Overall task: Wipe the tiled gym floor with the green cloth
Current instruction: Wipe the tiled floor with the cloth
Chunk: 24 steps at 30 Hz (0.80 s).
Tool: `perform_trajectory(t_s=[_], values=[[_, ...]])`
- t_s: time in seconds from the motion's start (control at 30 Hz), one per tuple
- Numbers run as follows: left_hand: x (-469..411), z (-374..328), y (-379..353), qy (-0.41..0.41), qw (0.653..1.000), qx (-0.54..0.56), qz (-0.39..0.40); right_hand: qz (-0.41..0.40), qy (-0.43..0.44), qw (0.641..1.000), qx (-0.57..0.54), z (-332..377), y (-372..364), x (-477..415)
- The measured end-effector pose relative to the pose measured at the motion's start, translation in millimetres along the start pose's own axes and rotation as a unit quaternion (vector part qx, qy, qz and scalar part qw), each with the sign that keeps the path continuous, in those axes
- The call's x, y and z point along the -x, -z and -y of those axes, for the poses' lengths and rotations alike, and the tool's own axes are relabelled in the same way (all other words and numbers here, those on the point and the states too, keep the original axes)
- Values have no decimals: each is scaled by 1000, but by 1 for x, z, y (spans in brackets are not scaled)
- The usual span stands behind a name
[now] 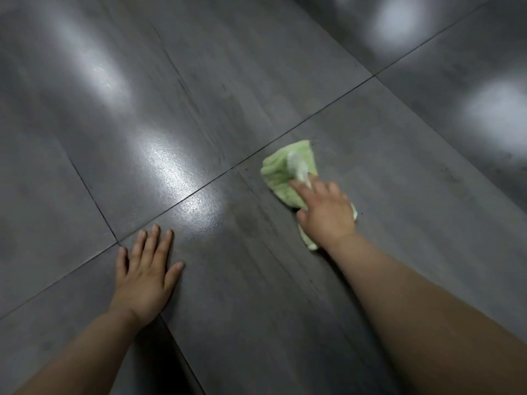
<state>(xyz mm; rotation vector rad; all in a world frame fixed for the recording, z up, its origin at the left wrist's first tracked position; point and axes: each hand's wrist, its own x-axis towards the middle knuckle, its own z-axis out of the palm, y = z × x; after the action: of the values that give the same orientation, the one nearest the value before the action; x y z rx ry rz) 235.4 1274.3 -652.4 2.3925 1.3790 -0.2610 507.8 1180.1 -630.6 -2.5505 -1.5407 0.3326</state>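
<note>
Pressing green cloth (pixel 281 172) near grout line (pixel 199 189)

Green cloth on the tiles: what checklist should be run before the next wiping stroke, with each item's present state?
1. Contact: the right hand presses the green cloth onto the floor: ok.
2. Support: the left hand lies flat on the tile, fingers spread, apart from the cloth: ok.
3. Cloth spread out: not ok, it is bunched in folds ahead of the fingers.
4. Path: only bare tile shows around the cloth: ok.
5. Dirt: dark streaks show left of the cloth: not ok.
6. Cloth dampness: cannot tell.
</note>
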Motion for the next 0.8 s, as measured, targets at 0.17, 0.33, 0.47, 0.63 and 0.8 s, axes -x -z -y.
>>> perform_trajectory(t_s=[0.17,0.33,0.47,0.63,0.8], values=[[2,1,-3,-8,1000,9,-15,6,-76,996,-36,95,-23,20],[2,2,-1,-9,1000,26,-11,36,169,984,49,65,-35,72],[3,-1,-1,-4,999,37,-20,94,56,986,124,-26,1,106],[-3,9,-13,30,1000,-6,2,166,-145,967,129,-99,28,185],[-23,20,-30,44,998,-23,34,179,-235,954,43,-92,54,207]])
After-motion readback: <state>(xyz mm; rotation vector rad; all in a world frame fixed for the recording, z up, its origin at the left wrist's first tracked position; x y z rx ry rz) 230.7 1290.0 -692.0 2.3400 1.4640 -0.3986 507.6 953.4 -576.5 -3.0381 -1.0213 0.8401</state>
